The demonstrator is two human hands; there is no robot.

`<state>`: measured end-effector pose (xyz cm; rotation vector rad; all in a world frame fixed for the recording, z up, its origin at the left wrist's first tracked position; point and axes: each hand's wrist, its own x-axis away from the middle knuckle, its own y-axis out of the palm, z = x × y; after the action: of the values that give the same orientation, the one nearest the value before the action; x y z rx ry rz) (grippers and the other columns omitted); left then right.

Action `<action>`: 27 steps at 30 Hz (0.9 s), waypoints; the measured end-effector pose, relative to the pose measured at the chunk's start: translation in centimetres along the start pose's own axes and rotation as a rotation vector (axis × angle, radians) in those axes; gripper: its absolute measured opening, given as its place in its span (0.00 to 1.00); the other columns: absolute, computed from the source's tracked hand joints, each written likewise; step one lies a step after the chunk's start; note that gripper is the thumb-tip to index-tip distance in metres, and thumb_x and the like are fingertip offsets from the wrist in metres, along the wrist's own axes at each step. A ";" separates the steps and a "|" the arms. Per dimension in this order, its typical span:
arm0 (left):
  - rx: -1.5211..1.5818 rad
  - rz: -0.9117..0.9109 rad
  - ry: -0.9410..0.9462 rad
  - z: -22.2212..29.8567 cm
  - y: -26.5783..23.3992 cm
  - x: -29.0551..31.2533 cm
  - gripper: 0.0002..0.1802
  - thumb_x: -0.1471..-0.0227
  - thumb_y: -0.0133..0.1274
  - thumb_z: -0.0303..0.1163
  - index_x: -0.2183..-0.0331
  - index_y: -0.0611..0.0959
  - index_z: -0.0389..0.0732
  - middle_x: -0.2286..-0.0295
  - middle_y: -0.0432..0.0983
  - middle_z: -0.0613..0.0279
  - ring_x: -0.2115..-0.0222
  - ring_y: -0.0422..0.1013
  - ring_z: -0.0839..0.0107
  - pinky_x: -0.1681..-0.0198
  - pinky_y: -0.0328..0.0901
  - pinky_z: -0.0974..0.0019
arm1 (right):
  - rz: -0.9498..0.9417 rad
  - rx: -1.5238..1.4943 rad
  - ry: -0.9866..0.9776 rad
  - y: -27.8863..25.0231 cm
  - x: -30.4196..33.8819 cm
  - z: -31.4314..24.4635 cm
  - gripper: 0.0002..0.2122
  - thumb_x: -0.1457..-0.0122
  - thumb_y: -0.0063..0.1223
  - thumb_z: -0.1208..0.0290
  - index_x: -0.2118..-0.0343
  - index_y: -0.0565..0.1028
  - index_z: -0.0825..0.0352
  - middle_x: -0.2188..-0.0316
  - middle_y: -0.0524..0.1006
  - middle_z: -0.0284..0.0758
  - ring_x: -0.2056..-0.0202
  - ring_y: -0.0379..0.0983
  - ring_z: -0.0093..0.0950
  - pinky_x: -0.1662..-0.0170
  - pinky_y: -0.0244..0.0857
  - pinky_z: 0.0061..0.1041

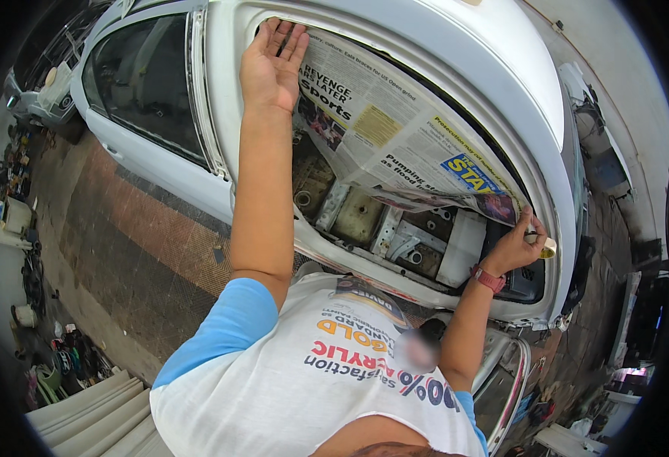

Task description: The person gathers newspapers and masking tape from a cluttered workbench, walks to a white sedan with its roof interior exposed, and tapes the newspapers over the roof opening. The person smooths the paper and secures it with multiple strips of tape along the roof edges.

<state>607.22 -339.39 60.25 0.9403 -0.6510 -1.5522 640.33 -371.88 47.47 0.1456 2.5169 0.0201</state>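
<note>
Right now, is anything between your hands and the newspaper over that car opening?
Nothing visible. The left hand lies flat on the newspaper's upper left corner against the white car body. The right hand is at the sheet's lower right corner, fingers pinching a small pale thing there; what it is cannot be told.

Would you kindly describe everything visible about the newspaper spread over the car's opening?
The newspaper is a printed sheet with headlines, photos and yellow and blue blocks. It lies creased across the upper part of the white car's opening. The left hand presses its top corner flat; the right hand is at its lower end, which curls loosely.
</note>
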 end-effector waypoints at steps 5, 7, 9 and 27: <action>0.145 0.055 0.000 -0.7 0.7 0.5 0.28 0.22 0.43 0.38 0.36 0.69 0.21 0.42 0.69 0.36 0.34 0.66 0.42 0.25 0.63 0.39 | 0.081 -0.046 0.033 1.2 0.4 -0.7 0.12 0.35 0.75 0.70 0.62 0.82 0.73 0.66 0.83 0.35 0.64 0.76 0.24 0.55 0.75 0.26; 0.183 0.068 0.008 -1.0 0.9 0.9 0.30 0.21 0.42 0.39 0.34 0.67 0.19 0.40 0.68 0.34 0.32 0.64 0.41 0.23 0.60 0.37 | 0.092 -0.014 0.001 1.5 0.3 -0.2 0.12 0.35 0.75 0.70 0.63 0.82 0.73 0.65 0.83 0.35 0.64 0.76 0.24 0.55 0.75 0.26; 0.184 0.046 0.017 -1.4 0.8 1.2 0.32 0.21 0.40 0.39 0.33 0.65 0.18 0.38 0.67 0.34 0.31 0.63 0.40 0.23 0.58 0.36 | 0.103 -0.018 0.001 1.8 0.4 -0.2 0.12 0.35 0.75 0.69 0.63 0.82 0.73 0.66 0.83 0.36 0.64 0.76 0.24 0.56 0.74 0.26; 0.132 -0.013 -0.099 -3.2 3.0 4.7 0.35 0.20 0.37 0.42 0.34 0.65 0.15 0.34 0.64 0.30 0.29 0.61 0.41 0.21 0.57 0.42 | 0.089 -0.038 0.007 1.7 0.3 -0.5 0.12 0.35 0.75 0.70 0.65 0.81 0.72 0.66 0.84 0.38 0.65 0.80 0.24 0.59 0.78 0.25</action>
<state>611.38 -344.29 60.02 0.9715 -0.8269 -1.5901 639.91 -370.16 47.79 0.2417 2.5139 0.1046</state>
